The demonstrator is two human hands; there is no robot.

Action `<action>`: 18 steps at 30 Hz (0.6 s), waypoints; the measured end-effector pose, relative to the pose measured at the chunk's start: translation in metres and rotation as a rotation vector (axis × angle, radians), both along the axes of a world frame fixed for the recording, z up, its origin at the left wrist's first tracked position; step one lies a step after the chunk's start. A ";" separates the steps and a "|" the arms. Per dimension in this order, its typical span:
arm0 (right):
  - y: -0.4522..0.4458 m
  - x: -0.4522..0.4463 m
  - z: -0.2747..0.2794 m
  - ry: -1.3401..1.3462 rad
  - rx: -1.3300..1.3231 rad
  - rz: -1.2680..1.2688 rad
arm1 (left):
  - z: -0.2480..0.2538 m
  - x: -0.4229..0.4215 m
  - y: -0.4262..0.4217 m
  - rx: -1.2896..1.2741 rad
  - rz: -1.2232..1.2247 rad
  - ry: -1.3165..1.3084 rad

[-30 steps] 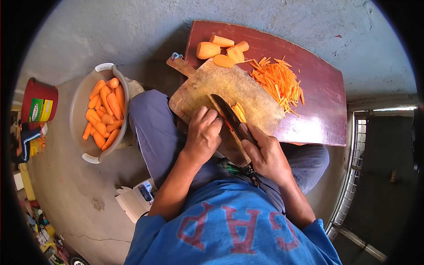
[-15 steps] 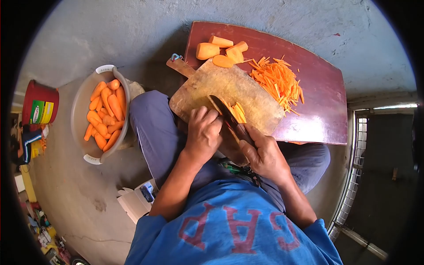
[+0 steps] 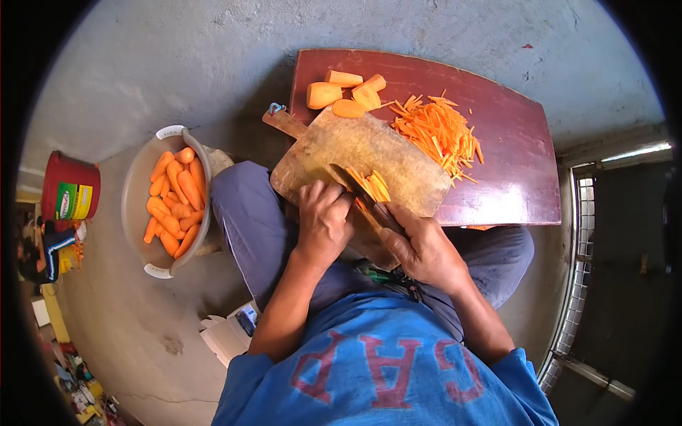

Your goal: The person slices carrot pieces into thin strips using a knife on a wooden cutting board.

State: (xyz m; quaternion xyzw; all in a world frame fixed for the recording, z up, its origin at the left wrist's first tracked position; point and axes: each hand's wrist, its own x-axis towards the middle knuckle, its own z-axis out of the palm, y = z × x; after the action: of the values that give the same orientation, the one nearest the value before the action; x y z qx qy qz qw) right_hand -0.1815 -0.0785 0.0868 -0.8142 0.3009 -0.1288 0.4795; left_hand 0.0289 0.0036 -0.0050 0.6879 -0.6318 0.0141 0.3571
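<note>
A wooden cutting board [image 3: 334, 145] lies partly over my lap and partly on the red table. Gripped by its handle in my right hand [image 3: 428, 247], the knife [image 3: 359, 183] has its dark blade down on the board. My left hand [image 3: 323, 221] has curled fingers right against the blade's near side, on a carrot piece [image 3: 361, 204] of which only an orange sliver shows. Cut carrot strips [image 3: 377, 186] lie just beyond the blade. At the board's far edge rests a carrot slice [image 3: 348, 108], close to several thick carrot chunks [image 3: 324, 95].
A heap of carrot sticks [image 3: 439, 135] sits on the red table [image 3: 508, 156]. On the left, a grey basin [image 3: 131, 202] holds several whole peeled carrots [image 3: 186, 190]. Farther left stand a red bucket [image 3: 60, 177] and a partly visible person [image 3: 51, 248]. An opened carton [image 3: 226, 339] lies on the floor.
The view has shifted slightly, so the table and basin appear moved. The knife's tip sits a little lower against the board. Both hands keep their holds.
</note>
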 end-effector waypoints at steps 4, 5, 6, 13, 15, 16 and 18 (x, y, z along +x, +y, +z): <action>-0.001 0.010 0.001 0.013 0.020 0.018 | -0.005 0.003 0.002 -0.004 -0.012 -0.021; -0.001 0.011 0.003 0.034 0.034 0.018 | -0.007 0.002 0.001 -0.012 -0.010 -0.010; -0.002 0.011 0.001 0.009 0.023 0.021 | -0.008 0.002 -0.001 -0.024 -0.008 -0.001; -0.011 -0.006 0.006 -0.055 0.102 -0.180 | 0.002 0.001 -0.002 -0.048 0.010 0.055; -0.018 -0.013 0.002 -0.041 0.154 -0.197 | 0.002 0.001 -0.002 -0.012 0.032 0.056; -0.020 -0.014 0.005 -0.028 0.183 -0.203 | 0.001 0.001 -0.002 -0.021 0.039 0.062; -0.014 -0.017 0.015 0.025 0.262 -0.194 | 0.003 0.003 -0.003 -0.080 0.096 0.091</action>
State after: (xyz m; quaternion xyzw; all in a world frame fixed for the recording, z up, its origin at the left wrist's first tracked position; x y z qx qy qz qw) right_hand -0.1983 -0.0928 0.1016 -0.7133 0.3983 -0.1242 0.5632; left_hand 0.0318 0.0002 -0.0021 0.7025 -0.5802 0.0253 0.4114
